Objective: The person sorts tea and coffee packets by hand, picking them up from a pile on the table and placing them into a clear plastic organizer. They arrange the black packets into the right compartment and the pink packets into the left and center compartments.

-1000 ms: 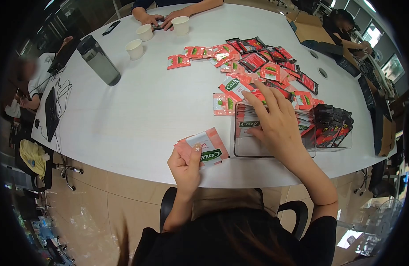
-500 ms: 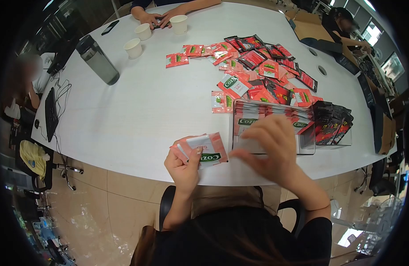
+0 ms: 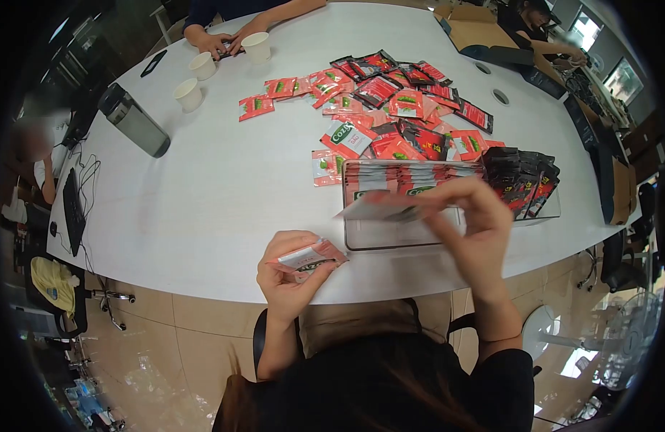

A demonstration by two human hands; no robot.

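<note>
My left hand (image 3: 280,279) is closed around a few pink-and-white "Cozy" sachets (image 3: 307,257) near the table's front edge. A single sachet (image 3: 376,209), smeared by motion, is pinched between the thumb and fingers of my right hand (image 3: 480,230). It is over a clear plastic box (image 3: 390,247), left of that hand. Along the box's far side, pink sachets (image 3: 412,173) stand packed in rows. Just right of it, black-and-red sachets (image 3: 523,186) stand upright in another clear container. Behind both lies a loose pile of pink and black sachets (image 3: 407,104).
A grey bottle (image 3: 134,121) and paper cups (image 3: 188,95) are on the left of the white table (image 3: 203,194). Across it rest another person's hands (image 3: 228,45). Open cardboard boxes (image 3: 484,32) line the right side, and a phone (image 3: 153,63) lies far left.
My right hand, fingers spread before, now has a sachet pinched over the box. The sachets in my left hand have tilted and bunched closer. The whole view has shifted slightly.
</note>
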